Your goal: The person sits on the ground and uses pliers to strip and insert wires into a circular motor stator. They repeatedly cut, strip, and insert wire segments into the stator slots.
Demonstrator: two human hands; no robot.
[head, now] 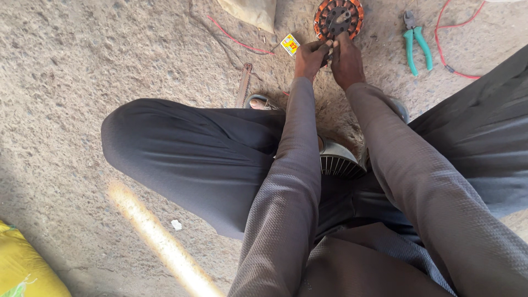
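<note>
A round motor stator (339, 16) with copper-coloured windings lies on the rough concrete floor at the top of the head view. My left hand (311, 56) and my right hand (346, 59) are pressed together at its near edge, fingers closed around a small dark part that I cannot make out. Both arms in grey-brown sleeves reach forward over my crossed legs in dark trousers (192, 154). Between my legs rests a finned grey metal piece (336, 160), partly hidden by my arms.
Green-handled pliers (416, 47) lie right of the stator, with red wire (456, 33) looping nearby. A small yellow box (290, 44), a thin saw blade (243, 83) and a beige sack (250, 11) lie to the left. A yellow bag (25, 267) sits bottom left.
</note>
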